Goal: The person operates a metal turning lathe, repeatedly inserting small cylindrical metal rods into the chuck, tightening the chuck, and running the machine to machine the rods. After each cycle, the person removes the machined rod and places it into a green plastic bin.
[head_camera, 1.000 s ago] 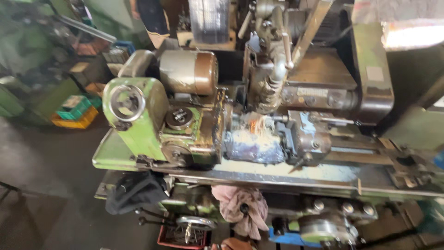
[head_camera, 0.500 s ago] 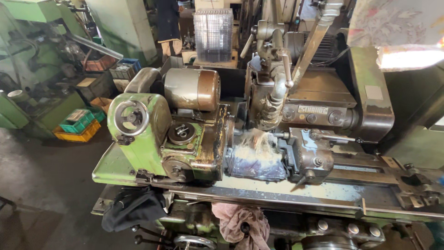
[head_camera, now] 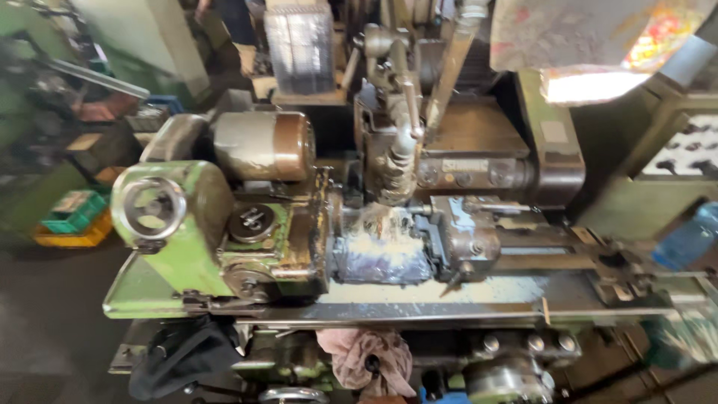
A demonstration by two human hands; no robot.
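In front of us, filling most of the view, stands an old green machine tool (head_camera: 194, 254), a grinder or lathe of some kind, with its long bed (head_camera: 449, 295) running off to the right and smeared with pale slurry. On its left end we see the green housing with a round handwheel (head_camera: 153, 209), and behind that a drum-shaped motor (head_camera: 262, 146) in dull brown metal. Near the middle sits a wet, bluish-grey mass (head_camera: 381, 254) caked in white residue, just beside a grey clamping block (head_camera: 464, 239); above them hangs a coolant pipe (head_camera: 404, 142). Below the bed a pinkish rag (head_camera: 366, 359) and a black cloth (head_camera: 183, 355) hang from the front. To the far left, on the floor, a green crate rests on a yellow one (head_camera: 71, 221). Neither of our hands shows anywhere, so we cannot say whether they are open or gripping. We judge that the machine has seen use, given the residue, yet nothing is being handled at this moment; whether it is running we cannot tell through the blur.
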